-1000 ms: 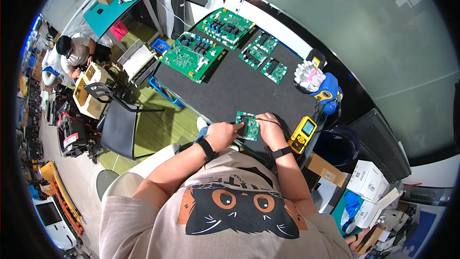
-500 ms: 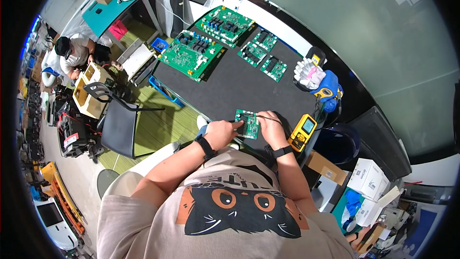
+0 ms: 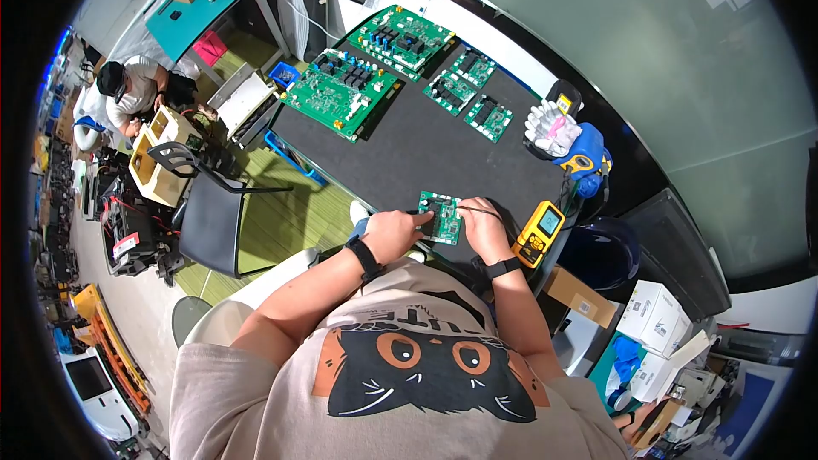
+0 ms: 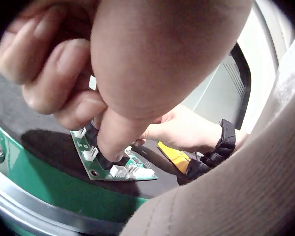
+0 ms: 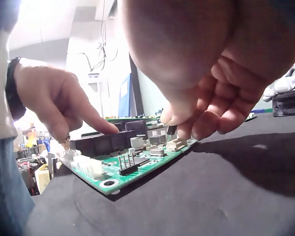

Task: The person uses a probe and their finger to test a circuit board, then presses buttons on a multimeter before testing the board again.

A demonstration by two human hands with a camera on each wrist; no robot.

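A small green circuit board (image 3: 440,218) lies on the dark mat in front of the person, with a row of black blocks (image 5: 104,142) and white connectors along its edges. The left hand (image 3: 394,234) presses an extended index finger onto those blocks from the left, its other fingers folded in. At the board's right edge, the right hand (image 3: 484,230) pinches a slim black probe (image 5: 171,131) between thumb and fingers, its tip down among the connectors. A black lead (image 3: 496,216) runs from this hand towards a yellow handheld meter (image 3: 538,234) at the right.
Two large green boards (image 3: 339,92) stand at the table's far left, with several small boards (image 3: 488,118) beside them. White gloves (image 3: 552,129) rest by a blue device (image 3: 588,153) on the right. A black chair (image 3: 211,226) stands left, and another person (image 3: 136,94) sits beyond.
The head view shifts slightly. Both hands hold practically the same places on the small board, the left finger on the black blocks and the right hand with the probe at its edge.
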